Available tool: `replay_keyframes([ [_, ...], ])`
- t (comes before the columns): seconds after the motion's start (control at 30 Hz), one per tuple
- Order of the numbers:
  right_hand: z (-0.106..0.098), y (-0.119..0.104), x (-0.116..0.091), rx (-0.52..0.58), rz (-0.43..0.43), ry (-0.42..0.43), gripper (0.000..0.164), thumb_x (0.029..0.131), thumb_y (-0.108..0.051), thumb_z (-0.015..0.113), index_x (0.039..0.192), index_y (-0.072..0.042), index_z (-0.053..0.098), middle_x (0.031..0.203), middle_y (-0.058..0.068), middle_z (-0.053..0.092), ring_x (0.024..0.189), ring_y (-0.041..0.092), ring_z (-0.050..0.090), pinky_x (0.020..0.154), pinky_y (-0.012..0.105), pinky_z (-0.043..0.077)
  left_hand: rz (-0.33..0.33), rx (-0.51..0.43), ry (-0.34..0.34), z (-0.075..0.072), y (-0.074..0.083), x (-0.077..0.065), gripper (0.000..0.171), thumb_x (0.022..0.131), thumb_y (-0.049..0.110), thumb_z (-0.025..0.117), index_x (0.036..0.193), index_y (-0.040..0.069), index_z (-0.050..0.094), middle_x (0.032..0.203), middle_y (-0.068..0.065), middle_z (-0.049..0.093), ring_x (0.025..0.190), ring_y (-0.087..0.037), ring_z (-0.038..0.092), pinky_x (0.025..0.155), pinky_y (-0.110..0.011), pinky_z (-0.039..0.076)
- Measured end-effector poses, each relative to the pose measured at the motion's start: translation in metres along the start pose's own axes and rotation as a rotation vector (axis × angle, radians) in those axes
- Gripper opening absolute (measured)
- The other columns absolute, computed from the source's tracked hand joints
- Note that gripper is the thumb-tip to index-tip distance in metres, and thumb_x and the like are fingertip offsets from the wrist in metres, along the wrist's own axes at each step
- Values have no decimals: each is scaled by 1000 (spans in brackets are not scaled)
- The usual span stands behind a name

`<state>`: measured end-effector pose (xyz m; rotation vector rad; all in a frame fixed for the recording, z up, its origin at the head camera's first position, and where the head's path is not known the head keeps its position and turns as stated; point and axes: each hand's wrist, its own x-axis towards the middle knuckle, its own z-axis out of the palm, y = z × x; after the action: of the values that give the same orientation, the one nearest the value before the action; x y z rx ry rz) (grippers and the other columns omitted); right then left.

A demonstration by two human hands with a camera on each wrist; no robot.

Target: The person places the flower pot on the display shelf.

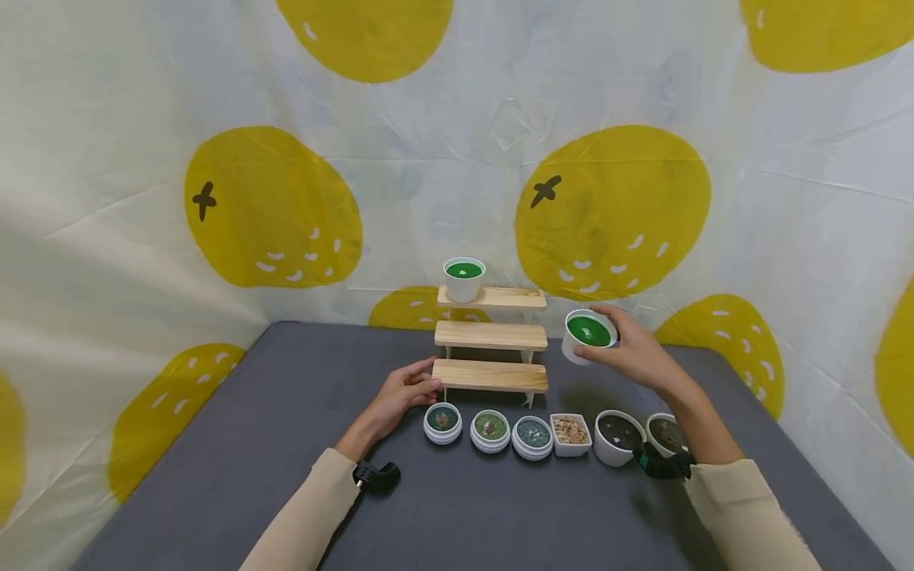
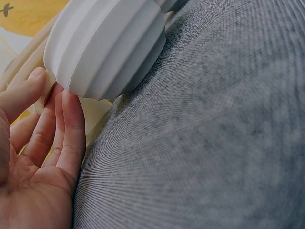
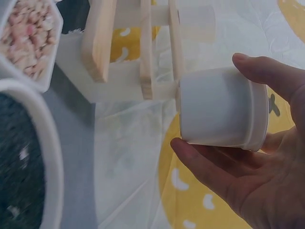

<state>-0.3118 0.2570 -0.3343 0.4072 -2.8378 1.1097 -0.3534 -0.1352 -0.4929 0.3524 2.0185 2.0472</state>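
My right hand (image 1: 631, 349) grips a white cup (image 3: 217, 107) with a green surface inside, thumb on one side and fingers on the other. The cup is held up in the air, right of a three-step wooden display stand (image 1: 490, 374). A matching white cup with green inside (image 1: 462, 287) stands on the left end of the top step. At the left end of the lowest step, my left hand (image 1: 401, 395) pinches the board's edge between thumb and fingers. A ribbed white pot (image 2: 107, 47) is close beside those fingertips in the left wrist view.
In front of the stand runs a row of small containers: a pot with a dark green top (image 1: 443, 423), two similar pots, a square dish of pinkish chips (image 1: 571, 432) and two dark-filled cups, one partly behind my right wrist. A fruit-print cloth (image 1: 443, 190) hangs behind the grey table (image 1: 271, 444).
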Motion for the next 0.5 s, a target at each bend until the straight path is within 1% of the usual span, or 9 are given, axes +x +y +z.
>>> replay_keyframes([
  [0.1, 1, -6, 7, -32, 8, 12, 85, 83, -46, 73, 147, -9, 31, 123, 16, 54, 95, 29, 55, 70, 31, 47, 8, 11, -14, 0, 0, 1, 72, 88, 31, 70, 150, 16, 36, 107, -9, 66, 91, -18, 65, 79, -29, 56],
  [0.23, 5, -16, 20, -63, 16, 9, 89, 80, -54, 72, 147, -12, 32, 120, 13, 56, 92, 28, 54, 69, 31, 45, 9, 8, 9, -3, 1, -2, 71, 89, 29, 69, 149, 15, 36, 104, -10, 66, 89, -18, 65, 76, -28, 57],
  [0.3, 6, -21, 25, -45, 14, -2, 89, 81, -54, 71, 148, -12, 30, 121, 15, 55, 92, 28, 54, 69, 31, 46, 7, 5, 13, -3, 1, -2, 71, 89, 29, 70, 149, 15, 36, 104, -10, 66, 89, -17, 66, 76, -27, 57],
  [0.4, 7, -26, 32, -16, 19, -3, 88, 82, -50, 71, 148, -11, 30, 122, 16, 53, 93, 29, 54, 69, 30, 46, 2, 4, -4, -2, 2, -1, 72, 88, 31, 70, 149, 16, 36, 106, -10, 66, 90, -17, 65, 78, -28, 57],
  [0.5, 9, -29, 40, 26, 15, -3, 87, 83, -46, 73, 149, -10, 29, 124, 16, 52, 96, 29, 53, 72, 31, 47, -6, -6, 0, 0, 2, 0, 69, 87, 31, 71, 148, 20, 40, 106, -10, 66, 90, -18, 65, 79, -29, 57],
])
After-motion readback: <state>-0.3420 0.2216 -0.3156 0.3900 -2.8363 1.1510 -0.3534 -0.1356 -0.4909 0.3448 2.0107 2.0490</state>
